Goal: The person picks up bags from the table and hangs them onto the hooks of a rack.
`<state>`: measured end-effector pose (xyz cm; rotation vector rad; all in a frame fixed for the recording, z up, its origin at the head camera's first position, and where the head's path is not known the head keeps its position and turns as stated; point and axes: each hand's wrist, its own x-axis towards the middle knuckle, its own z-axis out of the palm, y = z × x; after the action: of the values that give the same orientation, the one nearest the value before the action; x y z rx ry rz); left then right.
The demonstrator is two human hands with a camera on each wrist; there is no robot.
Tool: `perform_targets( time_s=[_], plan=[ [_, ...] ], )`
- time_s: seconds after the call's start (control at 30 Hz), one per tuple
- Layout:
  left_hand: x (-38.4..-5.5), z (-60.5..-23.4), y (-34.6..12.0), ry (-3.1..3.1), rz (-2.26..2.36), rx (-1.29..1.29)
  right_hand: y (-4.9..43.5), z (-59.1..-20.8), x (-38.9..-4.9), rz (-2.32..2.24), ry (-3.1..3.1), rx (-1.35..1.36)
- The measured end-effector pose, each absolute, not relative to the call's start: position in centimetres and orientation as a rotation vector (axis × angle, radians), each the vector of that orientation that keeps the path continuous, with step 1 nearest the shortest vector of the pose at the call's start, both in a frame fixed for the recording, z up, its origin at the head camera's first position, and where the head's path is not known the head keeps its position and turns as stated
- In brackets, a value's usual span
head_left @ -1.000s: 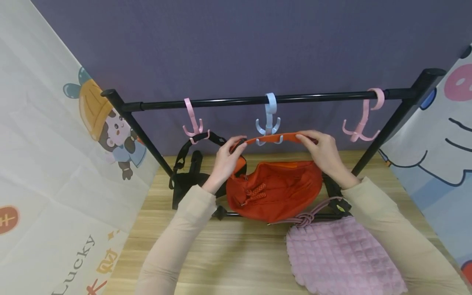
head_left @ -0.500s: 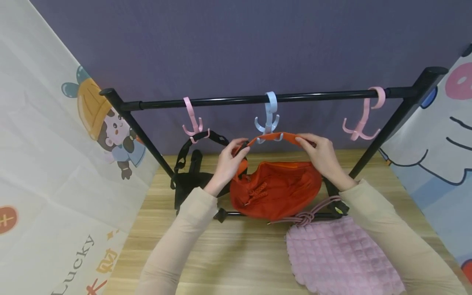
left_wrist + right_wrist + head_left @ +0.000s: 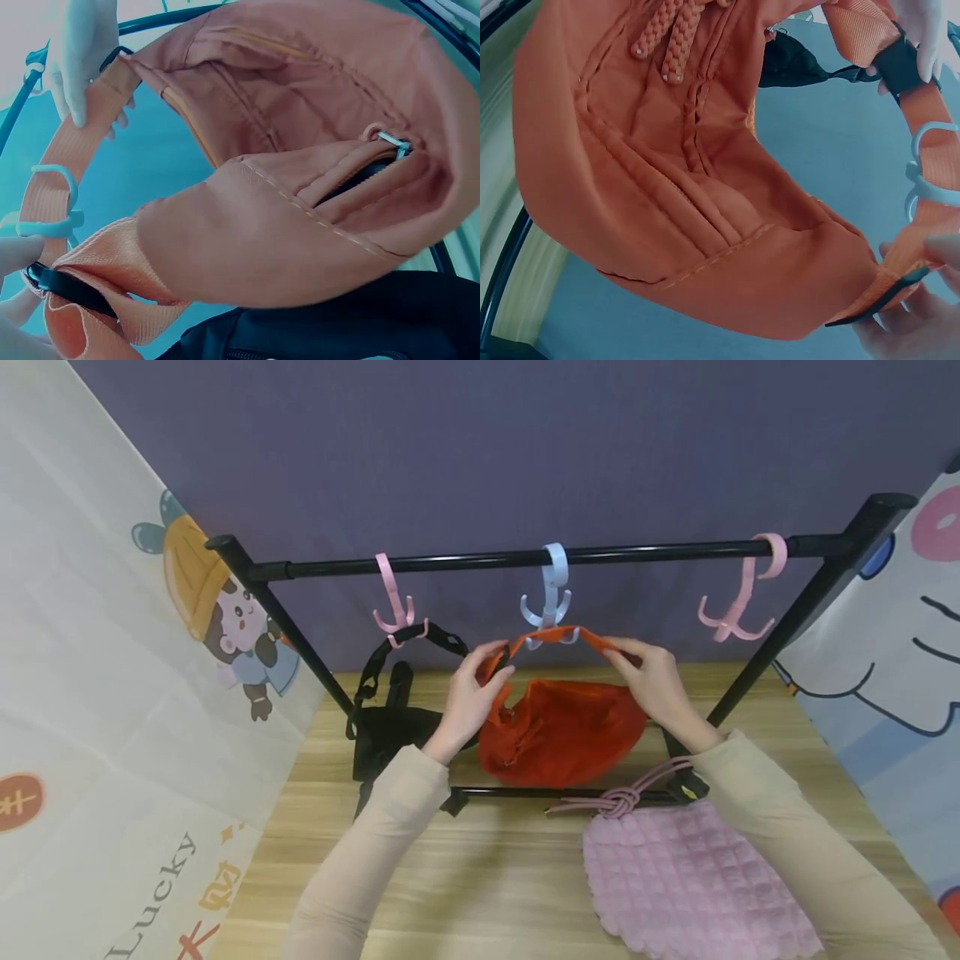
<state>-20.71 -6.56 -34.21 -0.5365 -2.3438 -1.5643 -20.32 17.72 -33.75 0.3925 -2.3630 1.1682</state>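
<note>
An orange-red waist bag (image 3: 566,735) hangs below its wide strap (image 3: 588,637) in the head view. My left hand (image 3: 474,692) pinches the strap's left part, beside a black buckle (image 3: 71,289) that shows in the left wrist view. At the strap's right part, my right hand (image 3: 657,683) grips it between thumb and fingers, close to the bag's end. Between the hands the strap arches across the lower prongs of a light blue hook (image 3: 553,589). Both wrist views show the strap running among these prongs.
The hook hangs from a black rack bar (image 3: 465,560). A pink hook (image 3: 392,597) at left carries a black bag (image 3: 386,739) by its strap; another pink hook (image 3: 738,597) hangs at right. A lilac quilted bag (image 3: 690,877) lies on the wooden surface (image 3: 450,893) in front.
The strap, nearly straight before, now arches over the blue hook's prongs as both hands have drawn slightly closer together. The bag's body has risen and its underside has come off the rack's lower bar in view.
</note>
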Motion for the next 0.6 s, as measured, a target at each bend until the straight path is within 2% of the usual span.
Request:
perform_targets(
  time_s=[0.6],
  plan=[
    [-18.8, -36.1, -6.0, -2.267, -1.259, -0.588, 18.6, -34.6, -19.7, 1.161, -2.394, 0.388]
  ],
)
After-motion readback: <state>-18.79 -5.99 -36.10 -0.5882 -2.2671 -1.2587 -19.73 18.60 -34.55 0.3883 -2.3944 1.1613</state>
